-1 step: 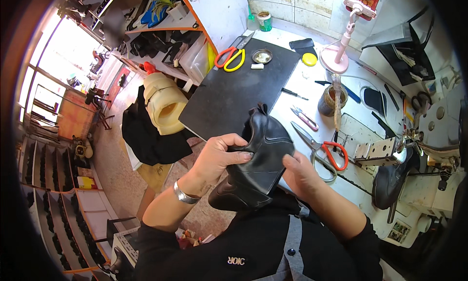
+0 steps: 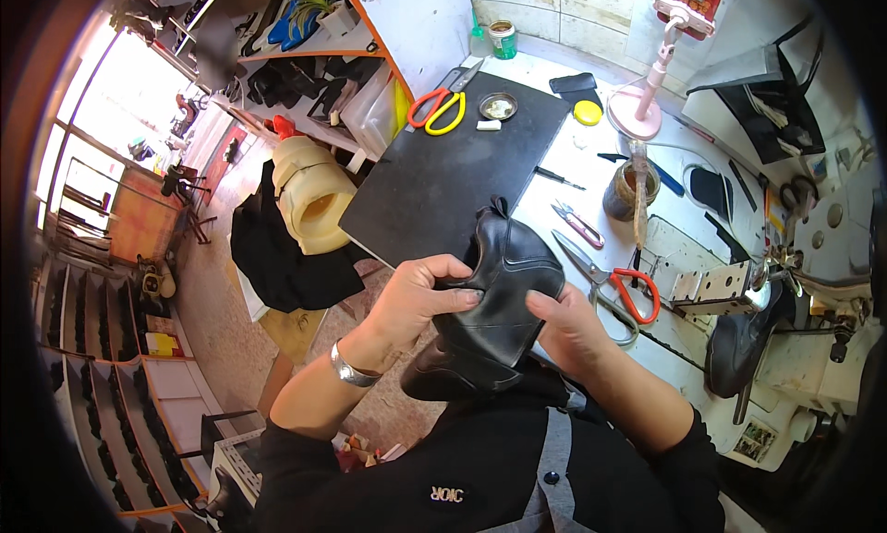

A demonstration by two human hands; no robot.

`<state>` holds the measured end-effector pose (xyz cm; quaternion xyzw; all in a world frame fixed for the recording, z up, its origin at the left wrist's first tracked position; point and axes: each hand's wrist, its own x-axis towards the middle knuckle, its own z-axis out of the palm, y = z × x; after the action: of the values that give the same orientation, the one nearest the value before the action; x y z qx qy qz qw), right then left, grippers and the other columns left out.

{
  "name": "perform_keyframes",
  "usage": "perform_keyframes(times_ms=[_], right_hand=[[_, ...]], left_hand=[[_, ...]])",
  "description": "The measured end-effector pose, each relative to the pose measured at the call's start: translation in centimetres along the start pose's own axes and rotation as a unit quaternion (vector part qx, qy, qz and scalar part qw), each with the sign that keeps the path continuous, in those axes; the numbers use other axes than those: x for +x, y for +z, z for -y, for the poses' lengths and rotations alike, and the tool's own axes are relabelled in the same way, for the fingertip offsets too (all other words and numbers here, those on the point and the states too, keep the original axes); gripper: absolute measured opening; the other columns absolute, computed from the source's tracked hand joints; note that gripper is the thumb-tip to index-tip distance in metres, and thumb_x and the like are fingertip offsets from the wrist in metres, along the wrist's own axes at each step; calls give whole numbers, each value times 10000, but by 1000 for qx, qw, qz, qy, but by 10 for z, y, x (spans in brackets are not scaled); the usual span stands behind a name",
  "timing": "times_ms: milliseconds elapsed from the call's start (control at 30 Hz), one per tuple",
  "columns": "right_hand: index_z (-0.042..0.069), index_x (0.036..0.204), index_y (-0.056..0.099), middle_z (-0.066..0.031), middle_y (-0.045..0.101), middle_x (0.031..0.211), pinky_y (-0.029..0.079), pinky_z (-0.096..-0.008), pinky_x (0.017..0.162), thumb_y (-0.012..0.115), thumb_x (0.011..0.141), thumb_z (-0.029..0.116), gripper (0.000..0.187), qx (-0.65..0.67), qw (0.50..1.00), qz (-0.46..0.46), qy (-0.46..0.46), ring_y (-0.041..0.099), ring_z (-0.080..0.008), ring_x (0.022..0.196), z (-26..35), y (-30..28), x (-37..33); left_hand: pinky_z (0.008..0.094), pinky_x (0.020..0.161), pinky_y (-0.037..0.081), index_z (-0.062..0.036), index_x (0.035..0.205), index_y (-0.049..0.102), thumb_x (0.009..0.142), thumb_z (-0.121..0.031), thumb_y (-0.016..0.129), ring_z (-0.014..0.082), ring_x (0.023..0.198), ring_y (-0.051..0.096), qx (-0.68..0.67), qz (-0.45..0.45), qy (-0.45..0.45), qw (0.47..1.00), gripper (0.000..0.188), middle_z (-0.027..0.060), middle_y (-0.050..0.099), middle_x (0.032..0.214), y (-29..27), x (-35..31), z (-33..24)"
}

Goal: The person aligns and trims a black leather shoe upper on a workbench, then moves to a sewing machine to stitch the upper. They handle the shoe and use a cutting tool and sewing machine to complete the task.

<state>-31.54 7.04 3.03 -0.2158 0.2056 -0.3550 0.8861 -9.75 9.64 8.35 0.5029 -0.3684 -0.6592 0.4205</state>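
A black leather boot upper [image 2: 504, 328], soft and stitched along its seams, is held up in front of my body. A small pull loop stands at its far end. My left hand [image 2: 414, 297], with a silver bracelet on the wrist, pinches the left edge between thumb and fingers. On the opposite edge, my right hand [image 2: 570, 328] has its thumb on top of the leather, with its other fingers hidden underneath. Red-and-green-handled scissors [image 2: 601, 282] lie just beyond my right hand.
A black cutting mat [image 2: 453, 187] bears red-and-yellow scissors [image 2: 445, 103] and a small round dish [image 2: 498, 106]. Further right stand a brown glue pot [image 2: 630, 196], a pink lamp stand [image 2: 636, 114] and a sewing machine [image 2: 822, 284]. A cream roll [image 2: 316, 205] sits left of the table.
My right thumb has come left onto the leather. The boot upper has shifted slightly to the right, while my left hand keeps its pinch.
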Motion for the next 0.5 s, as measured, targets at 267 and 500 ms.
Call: perform_keyframes(times_ms=[267, 500], right_hand=[[8, 1081, 644, -67, 693, 987, 542, -310, 798, 693, 834, 37, 253, -58, 991, -111, -39, 657, -152, 849, 9, 23, 11], [4, 1187, 605, -96, 683, 1091, 522, -363, 924, 650, 827, 15, 362, -55, 989, -130, -37, 662, -206, 990, 14, 12, 7]], left_hand=[[193, 751, 461, 6, 1035, 680, 892, -85, 666, 44, 829, 580, -2, 73, -53, 996, 170, -8, 659, 941, 0, -2, -3], [166, 657, 429, -6, 1155, 596, 913, -142, 664, -7, 802, 536, -117, 80, -79, 987, 286, -23, 633, 928, 3, -5, 3]])
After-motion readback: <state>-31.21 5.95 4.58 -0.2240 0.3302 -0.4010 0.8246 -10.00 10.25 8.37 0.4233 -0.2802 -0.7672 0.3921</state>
